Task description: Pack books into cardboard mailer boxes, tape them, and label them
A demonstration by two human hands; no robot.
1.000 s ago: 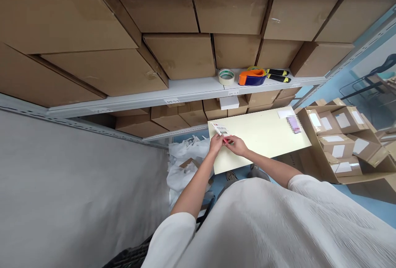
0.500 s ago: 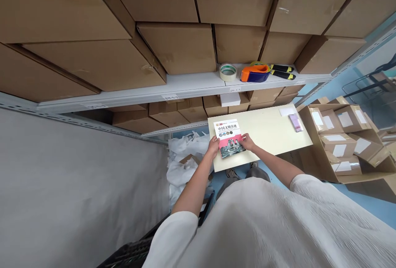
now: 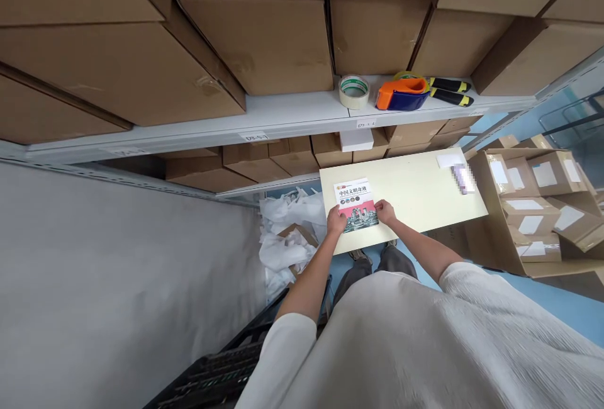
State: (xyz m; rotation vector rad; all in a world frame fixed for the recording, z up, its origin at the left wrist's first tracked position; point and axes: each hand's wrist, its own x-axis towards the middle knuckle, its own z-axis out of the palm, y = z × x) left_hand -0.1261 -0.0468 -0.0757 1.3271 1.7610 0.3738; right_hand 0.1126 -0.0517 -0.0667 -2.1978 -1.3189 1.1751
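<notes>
A book (image 3: 357,206) with a white and pink cover lies over the left part of a cream board (image 3: 415,189), its title facing me. My left hand (image 3: 336,221) grips the book's left edge, thumb on the cover. At the opposite edge, my right hand (image 3: 385,212) pinches the cover's right side. Farther right on the board are a white slip (image 3: 450,160) and a blurred purple item (image 3: 464,179).
Cartons (image 3: 264,38) fill the shelf ahead. A tape roll (image 3: 353,92), an orange and blue tape dispenser (image 3: 402,94) and black-yellow tools (image 3: 452,96) rest on its edge. A large open carton (image 3: 491,226) holds small boxes at right. White wrapping (image 3: 287,245) lies lower left.
The view has shifted, with the shelf nearer. The book looks flatter on the board, and both hands remain at its sides.
</notes>
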